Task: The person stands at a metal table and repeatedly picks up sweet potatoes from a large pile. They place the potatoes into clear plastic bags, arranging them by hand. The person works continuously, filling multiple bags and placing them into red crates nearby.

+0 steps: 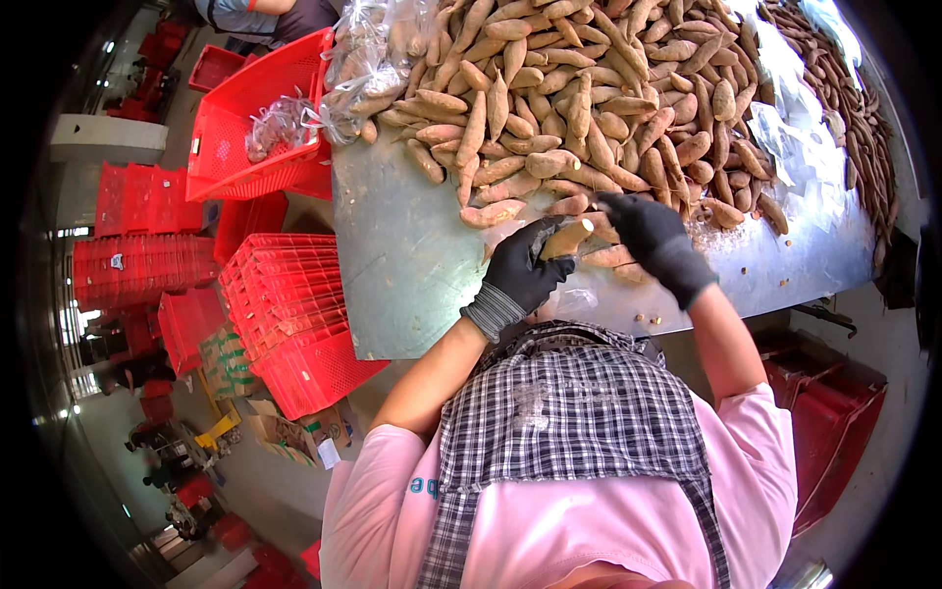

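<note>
My left hand (525,270), in a dark glove with a grey ribbed cuff, is closed round a sweet potato (566,239). The upper end of that sweet potato is cut, showing pale flesh. Just to the right, my right hand (653,234), also in a dark glove, has its fingers curled beside the heap's near edge. Anything it grips is hidden. Beyond both hands spreads a large heap of brown sweet potatoes (559,88). A few more sweet potatoes (608,257) lie between my hands on the metal table (392,265).
Clear plastic bags (785,128) lie right of the heap; filled bags (373,59) sit at its left. A red crate (260,147) holding a bag stands beyond the table's left edge, above stacked red crates (289,304). Cut scraps (655,320) dot the near edge. Another person (265,15) is at upper left.
</note>
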A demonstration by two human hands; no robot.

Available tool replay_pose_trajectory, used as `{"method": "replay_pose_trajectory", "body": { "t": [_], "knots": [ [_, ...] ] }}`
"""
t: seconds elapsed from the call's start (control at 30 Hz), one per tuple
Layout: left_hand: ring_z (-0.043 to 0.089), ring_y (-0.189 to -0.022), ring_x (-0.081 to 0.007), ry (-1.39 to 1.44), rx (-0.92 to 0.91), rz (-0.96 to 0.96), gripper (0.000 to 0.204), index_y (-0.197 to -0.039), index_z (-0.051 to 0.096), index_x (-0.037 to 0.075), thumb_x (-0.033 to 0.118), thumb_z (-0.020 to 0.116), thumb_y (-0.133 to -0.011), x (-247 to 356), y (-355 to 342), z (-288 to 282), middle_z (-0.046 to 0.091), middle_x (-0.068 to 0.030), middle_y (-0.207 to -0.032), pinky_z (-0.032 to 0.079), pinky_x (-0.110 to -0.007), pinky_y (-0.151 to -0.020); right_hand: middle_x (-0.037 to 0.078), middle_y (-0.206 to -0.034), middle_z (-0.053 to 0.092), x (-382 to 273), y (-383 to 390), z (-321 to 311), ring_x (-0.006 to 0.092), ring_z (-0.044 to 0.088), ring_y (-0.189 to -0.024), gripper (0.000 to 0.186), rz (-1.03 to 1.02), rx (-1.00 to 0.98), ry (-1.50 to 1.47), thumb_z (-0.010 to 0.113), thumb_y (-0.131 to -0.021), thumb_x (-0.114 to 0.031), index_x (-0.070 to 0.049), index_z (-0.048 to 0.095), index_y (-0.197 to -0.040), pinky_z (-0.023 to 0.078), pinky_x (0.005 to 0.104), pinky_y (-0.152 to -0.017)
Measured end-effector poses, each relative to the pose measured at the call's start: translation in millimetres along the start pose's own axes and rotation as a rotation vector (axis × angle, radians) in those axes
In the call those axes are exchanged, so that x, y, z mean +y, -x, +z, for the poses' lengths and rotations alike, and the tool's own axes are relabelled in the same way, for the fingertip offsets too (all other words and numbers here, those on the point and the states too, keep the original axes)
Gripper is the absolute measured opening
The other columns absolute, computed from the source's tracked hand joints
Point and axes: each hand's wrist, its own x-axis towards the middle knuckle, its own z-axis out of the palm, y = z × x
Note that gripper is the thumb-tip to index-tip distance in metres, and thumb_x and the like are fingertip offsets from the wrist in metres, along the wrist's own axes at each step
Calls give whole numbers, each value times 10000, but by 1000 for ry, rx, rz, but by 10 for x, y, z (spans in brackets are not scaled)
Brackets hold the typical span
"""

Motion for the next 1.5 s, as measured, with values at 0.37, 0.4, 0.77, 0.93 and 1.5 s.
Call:
{"method": "replay_pose_trajectory", "body": {
  "t": [0.37, 0.4, 0.77, 0.93, 1.5],
  "knots": [
    [563, -1002, -309, 1476, 273, -431, 295, -1108, 464, 11, 180, 547, -881, -326, -196, -120, 549, -158, -1077, 470, -445, -909, 131, -920, 623, -115, 306, 404, 321, 617, -802, 396, 28, 419, -284, 585, -773, -51, -145, 554, -1156, 496, 367, -665],
    [560, -1013, -317, 1497, 256, -450, 313, -1116, 466, 4, 191, 549, -879, -336, -193, -97, 548, -167, -1095, 467, -450, -912, 130, -921, 620, -165, 299, 386, 322, 616, -798, 398, 21, 421, -258, 590, -770, -50, -146, 554, -1154, 495, 370, -661],
    [505, -1103, -355, 1476, 221, -475, 501, -1240, 389, -44, 235, 569, -866, -463, -172, -19, 485, -223, -1213, 428, -447, -964, 171, -944, 619, 52, 48, 734, 356, 597, -827, 280, 99, 294, -212, 543, -847, -163, -98, 563, -1119, 479, 420, -708],
    [561, -1029, -300, 1702, 200, -467, 332, -1153, 488, 24, 210, 540, -883, -356, -156, -90, 552, -145, -1142, 458, -450, -924, 175, -920, 625, 899, 76, 1181, 365, 593, -862, 264, 259, 197, -284, 486, -874, -212, -136, 571, -1112, 471, 446, -736],
    [651, -754, -228, 411, -274, -344, 743, -1415, 132, 75, 186, 584, -836, 626, 176, -598, 279, -233, -1398, 552, -304, -614, 15, -647, 564, -104, 691, -40, 66, 426, -430, 270, 489, -214, -1146, 573, -867, -274, -54, 665, -992, 333, 208, -392]
  ]
}}
